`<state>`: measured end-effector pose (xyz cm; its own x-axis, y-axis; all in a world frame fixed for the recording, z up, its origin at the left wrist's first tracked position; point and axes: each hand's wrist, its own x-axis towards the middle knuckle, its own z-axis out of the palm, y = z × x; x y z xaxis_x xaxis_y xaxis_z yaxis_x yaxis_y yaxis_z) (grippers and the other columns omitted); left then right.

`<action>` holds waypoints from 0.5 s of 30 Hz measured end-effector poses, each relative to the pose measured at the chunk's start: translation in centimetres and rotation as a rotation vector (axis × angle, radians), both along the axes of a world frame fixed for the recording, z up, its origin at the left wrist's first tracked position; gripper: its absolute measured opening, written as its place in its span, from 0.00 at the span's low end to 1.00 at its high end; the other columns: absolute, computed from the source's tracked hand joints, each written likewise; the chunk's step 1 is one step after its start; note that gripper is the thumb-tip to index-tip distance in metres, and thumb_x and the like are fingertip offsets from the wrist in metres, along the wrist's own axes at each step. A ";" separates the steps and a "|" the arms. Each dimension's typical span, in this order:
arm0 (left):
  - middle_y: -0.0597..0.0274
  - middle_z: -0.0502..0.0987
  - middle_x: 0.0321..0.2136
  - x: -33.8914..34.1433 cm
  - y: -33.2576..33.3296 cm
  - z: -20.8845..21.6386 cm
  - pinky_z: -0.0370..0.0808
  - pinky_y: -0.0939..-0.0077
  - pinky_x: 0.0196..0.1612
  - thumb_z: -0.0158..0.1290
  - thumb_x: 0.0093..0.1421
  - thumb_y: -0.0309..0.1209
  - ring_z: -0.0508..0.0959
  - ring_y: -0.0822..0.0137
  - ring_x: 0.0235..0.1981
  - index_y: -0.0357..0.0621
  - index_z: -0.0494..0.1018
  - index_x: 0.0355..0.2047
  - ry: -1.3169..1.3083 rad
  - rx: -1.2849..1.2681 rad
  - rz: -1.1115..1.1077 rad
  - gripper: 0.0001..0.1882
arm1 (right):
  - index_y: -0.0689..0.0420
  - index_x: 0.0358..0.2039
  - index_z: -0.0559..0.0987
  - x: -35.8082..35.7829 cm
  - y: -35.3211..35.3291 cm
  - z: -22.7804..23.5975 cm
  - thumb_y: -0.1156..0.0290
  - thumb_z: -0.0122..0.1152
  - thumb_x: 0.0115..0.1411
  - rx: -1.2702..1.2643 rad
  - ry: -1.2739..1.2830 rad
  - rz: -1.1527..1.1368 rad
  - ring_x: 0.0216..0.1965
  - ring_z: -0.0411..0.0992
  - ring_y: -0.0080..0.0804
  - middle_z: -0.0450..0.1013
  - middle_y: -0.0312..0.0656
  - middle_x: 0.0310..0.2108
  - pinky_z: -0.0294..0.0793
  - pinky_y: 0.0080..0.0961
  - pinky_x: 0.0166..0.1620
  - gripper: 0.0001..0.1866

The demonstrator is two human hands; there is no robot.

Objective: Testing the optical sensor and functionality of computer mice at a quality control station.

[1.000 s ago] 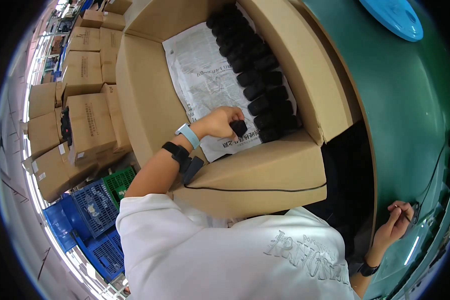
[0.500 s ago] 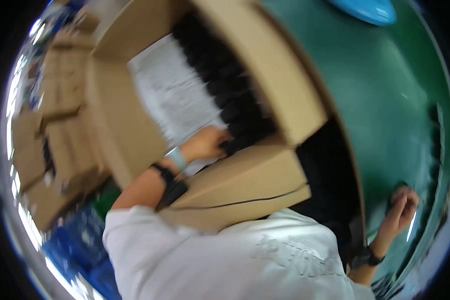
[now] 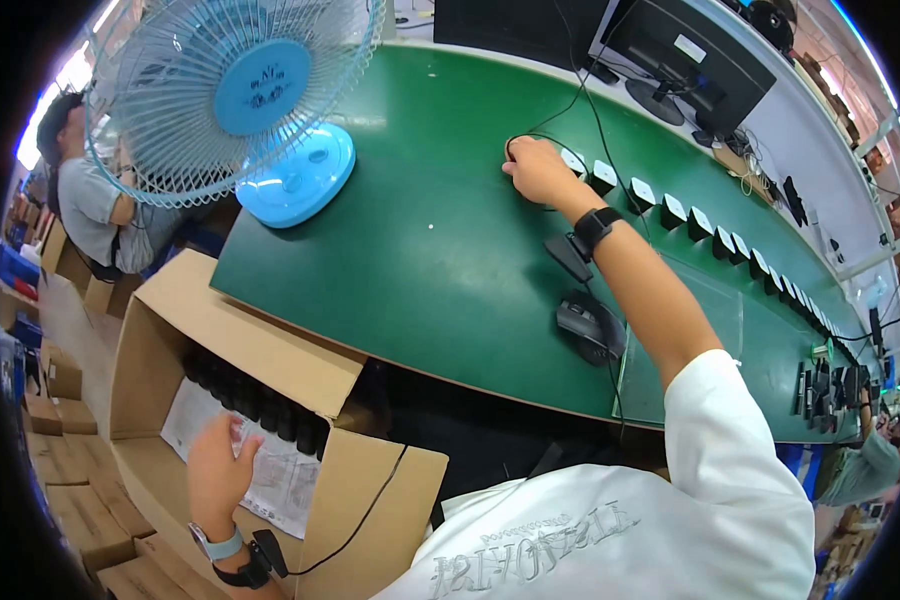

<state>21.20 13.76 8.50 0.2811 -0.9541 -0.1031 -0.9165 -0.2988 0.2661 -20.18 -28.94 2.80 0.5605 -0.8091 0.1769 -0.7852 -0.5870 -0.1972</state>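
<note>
My left hand (image 3: 222, 467) hovers over an open cardboard box (image 3: 235, 310) at the lower left, its thumb and fingers apart and nothing visible in them. Along the box's far inner side runs a row of black pieces (image 3: 260, 402), beside a whitish, printed-looking sheet (image 3: 280, 478). Across the green table (image 3: 440, 290), my right hand (image 3: 542, 172) is closed at the left end of a line of small black blocks with white tops (image 3: 642, 193). Something dark shows at its fingertips, too small to make out. Both wrists wear black straps with a small device.
A blue fan (image 3: 295, 180) stands at the table's far left. A black mouse (image 3: 592, 328) lies below my right forearm. Cables hang across the table near my right hand. Monitors (image 3: 690, 60) stand at the back. Other people sit at the far left and right.
My view has swung toward the table. My left hand has come away from the black pieces in the box. My right hand has reached across the table to the line of blocks.
</note>
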 end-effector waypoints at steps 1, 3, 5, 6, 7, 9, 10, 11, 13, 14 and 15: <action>0.52 0.77 0.29 -2.6 -1.3 2.4 0.74 0.64 0.35 0.64 0.56 0.28 0.75 0.53 0.28 0.38 0.76 0.42 0.057 -0.155 -0.029 0.15 | 0.61 0.32 0.75 0.2 0.5 0.4 0.68 0.62 0.64 0.022 -0.067 -0.098 0.44 0.75 0.48 0.78 0.51 0.44 0.73 0.42 0.49 0.09; 0.55 0.76 0.29 -7.1 -4.1 5.3 0.73 0.67 0.35 0.65 0.55 0.26 0.74 0.56 0.28 0.39 0.75 0.42 0.265 -0.373 -0.211 0.15 | 0.62 0.33 0.74 -0.2 2.6 1.4 0.68 0.62 0.65 0.044 -0.142 -0.201 0.40 0.76 0.44 0.78 0.49 0.45 0.75 0.38 0.46 0.10; 0.55 0.78 0.35 -9.9 -5.5 5.6 0.75 0.67 0.38 0.66 0.54 0.25 0.77 0.56 0.35 0.39 0.74 0.45 0.553 -0.249 -0.321 0.18 | 0.60 0.38 0.72 0.8 7.6 2.8 0.69 0.58 0.69 0.520 -0.702 0.028 0.42 0.75 0.30 0.77 0.47 0.50 0.76 0.29 0.44 0.08; 0.54 0.77 0.38 -12.3 -7.6 4.7 0.75 0.66 0.42 0.66 0.54 0.26 0.78 0.56 0.39 0.38 0.73 0.48 0.528 -0.398 -0.411 0.22 | 0.59 0.40 0.71 0.8 10.4 3.7 0.70 0.56 0.70 0.674 -0.839 0.135 0.44 0.74 0.26 0.75 0.46 0.53 0.75 0.26 0.45 0.07; 0.52 0.77 0.42 -15.0 -9.6 4.0 0.76 0.65 0.46 0.67 0.53 0.27 0.78 0.55 0.43 0.38 0.71 0.50 0.488 -0.536 -0.496 0.26 | 0.59 0.42 0.70 1.0 13.7 4.7 0.71 0.54 0.72 0.840 -0.987 0.247 0.46 0.72 0.23 0.74 0.46 0.56 0.74 0.23 0.46 0.06; 0.49 0.75 0.48 -19.1 -13.8 2.9 0.74 0.63 0.53 0.69 0.51 0.29 0.77 0.54 0.49 0.37 0.67 0.55 0.326 -0.747 -0.586 0.33 | 0.61 0.42 0.69 0.5 19.2 6.2 0.74 0.54 0.71 0.877 -1.147 0.292 0.42 0.74 0.24 0.75 0.46 0.55 0.77 0.24 0.45 0.05; 0.49 0.75 0.49 -20.4 -15.4 1.6 0.73 0.62 0.55 0.70 0.50 0.31 0.77 0.52 0.50 0.37 0.65 0.57 0.476 -0.672 -0.623 0.36 | 0.61 0.43 0.69 0.2 21.0 6.1 0.74 0.55 0.71 0.857 -1.179 0.278 0.44 0.74 0.24 0.75 0.45 0.55 0.77 0.24 0.46 0.06; 0.49 0.74 0.50 -21.5 -16.5 0.6 0.72 0.60 0.57 0.71 0.50 0.32 0.77 0.51 0.50 0.37 0.64 0.59 0.620 -0.596 -0.655 0.39 | 0.61 0.43 0.70 -0.1 22.3 5.5 0.73 0.56 0.71 0.796 -1.211 0.244 0.44 0.75 0.24 0.77 0.43 0.51 0.77 0.25 0.46 0.07; 0.51 0.73 0.53 -23.3 -17.1 -0.9 0.75 0.62 0.56 0.72 0.51 0.32 0.76 0.54 0.53 0.36 0.65 0.59 0.865 -0.375 -0.704 0.39 | 0.60 0.43 0.71 -1.6 23.8 4.9 0.72 0.57 0.70 0.845 -1.331 0.118 0.43 0.77 0.25 0.78 0.42 0.46 0.80 0.25 0.43 0.07; 0.52 0.74 0.53 -24.2 -16.8 -1.4 0.76 0.64 0.56 0.71 0.52 0.31 0.76 0.58 0.54 0.36 0.65 0.59 1.027 -0.319 -0.631 0.37 | 0.60 0.43 0.71 -2.2 24.2 4.3 0.72 0.57 0.70 0.835 -1.358 0.087 0.43 0.77 0.25 0.78 0.42 0.46 0.80 0.25 0.43 0.07; 0.54 0.75 0.53 -24.8 -16.4 -1.9 0.77 0.66 0.55 0.71 0.53 0.30 0.75 0.61 0.55 0.36 0.66 0.59 1.179 -0.260 -0.548 0.36 | 0.61 0.43 0.72 -2.5 24.6 3.9 0.71 0.58 0.70 0.882 -1.461 0.028 0.42 0.77 0.25 0.78 0.43 0.44 0.81 0.24 0.41 0.07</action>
<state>-3.57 -2.63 6.63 -0.2755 -0.9437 0.1833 -0.0834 0.2135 0.9734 -22.66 -4.30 6.68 0.3654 -0.9292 0.0557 0.3385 0.0769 -0.9378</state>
